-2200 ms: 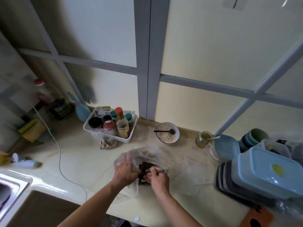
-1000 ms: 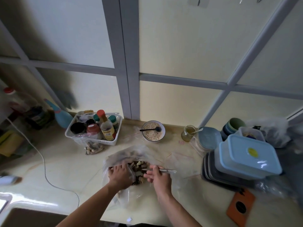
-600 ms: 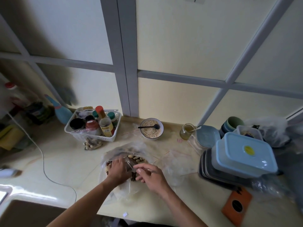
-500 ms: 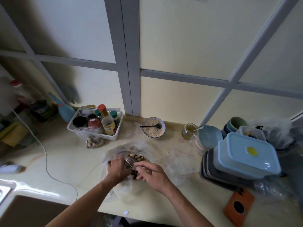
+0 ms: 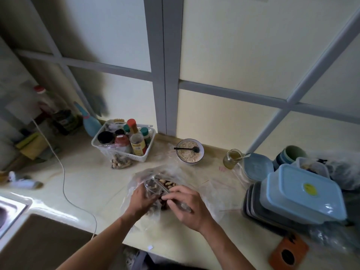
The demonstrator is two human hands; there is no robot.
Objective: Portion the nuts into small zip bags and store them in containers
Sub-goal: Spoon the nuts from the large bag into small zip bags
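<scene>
Both hands are working at the middle of the table (image 5: 93, 184), inside a large clear plastic bag (image 5: 175, 170) of mixed nuts (image 5: 168, 184). The left hand (image 5: 143, 197) is gripping a small clear zip bag (image 5: 151, 185) by its mouth, fingers curled round the film and holding it open, with the small bag sitting inside the large one. The right hand (image 5: 188, 203) is pinching the handle of a metal spoon (image 5: 165, 190) between thumb and curled fingers; the spoon is pointing into the small bag's mouth. Its bowl is too blurred to judge. The two grips are lying close together, nearly touching.

Right of the right grip, empty zip bags (image 5: 220, 190) are lying flat, and beyond them a stack of lidded containers (image 5: 303, 193) is standing. Beyond both grips, a bowl of oats (image 5: 190, 152) with a black spoon is sitting near the wall.
</scene>
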